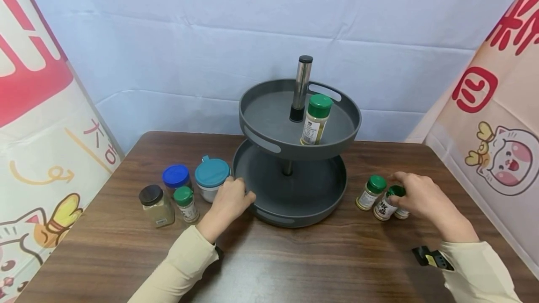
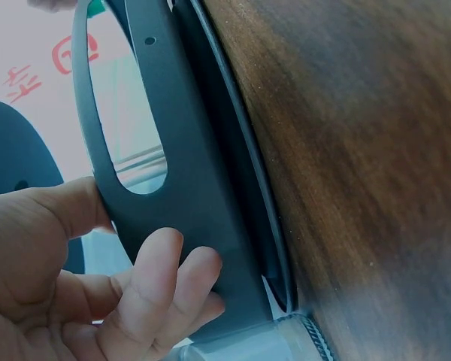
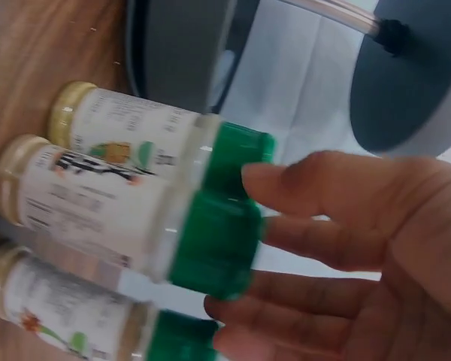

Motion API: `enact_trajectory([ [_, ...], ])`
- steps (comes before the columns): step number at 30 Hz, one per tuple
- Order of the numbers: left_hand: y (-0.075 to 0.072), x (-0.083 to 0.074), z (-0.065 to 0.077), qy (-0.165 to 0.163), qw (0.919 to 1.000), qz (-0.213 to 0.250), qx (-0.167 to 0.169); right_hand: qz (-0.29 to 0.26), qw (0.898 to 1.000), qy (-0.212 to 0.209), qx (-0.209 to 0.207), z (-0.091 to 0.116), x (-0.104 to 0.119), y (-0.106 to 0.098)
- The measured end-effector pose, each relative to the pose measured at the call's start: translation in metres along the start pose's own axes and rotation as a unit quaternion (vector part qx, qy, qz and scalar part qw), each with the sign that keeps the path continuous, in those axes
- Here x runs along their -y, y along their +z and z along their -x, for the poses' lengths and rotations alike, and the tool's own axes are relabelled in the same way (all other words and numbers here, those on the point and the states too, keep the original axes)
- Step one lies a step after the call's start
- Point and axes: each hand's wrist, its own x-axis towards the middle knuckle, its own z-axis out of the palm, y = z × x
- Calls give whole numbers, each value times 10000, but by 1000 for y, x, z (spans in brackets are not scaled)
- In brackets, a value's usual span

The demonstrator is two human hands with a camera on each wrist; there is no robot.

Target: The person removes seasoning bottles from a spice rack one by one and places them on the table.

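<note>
At the left rim of a grey two-tier round tray (image 1: 290, 221), my left hand (image 1: 229, 202) grips the lower tier. In the left wrist view, its thumb is behind the rim (image 2: 188, 173) beside a handle slot and its fingers bend against the outer wall. On the right, my right hand (image 1: 421, 200) holds the green lid of the middle spice jar (image 3: 98, 203), thumb on one side and fingers on the other. One green-lidded jar (image 1: 370, 193) stands to its left; another (image 3: 68, 301) is beside it, partly hidden by the hand in the head view.
A green-lidded shaker (image 1: 313, 125) stands on the upper tier beside the metal post (image 1: 302, 83). Left of the tray are a teal-lidded container (image 1: 212, 174), a blue-lidded jar (image 1: 176, 176), a small green-lidded jar (image 1: 186, 205) and a black-lidded jar (image 1: 156, 207).
</note>
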Motion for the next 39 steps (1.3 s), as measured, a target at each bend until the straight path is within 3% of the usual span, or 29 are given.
enact_trajectory([
  [11,1,1,0,16,10000,56,-27,334,9986,-273,308,0,2,-15],
  [21,1,1,0,23,10000,31,-27,317,9985,-346,271,-1,1,-14],
  [28,1,1,1,4,10000,81,-7,367,9978,-438,335,-5,8,-26],
  [39,-1,1,1,0,10000,99,3,383,9932,-1050,-319,-9,29,-57],
])
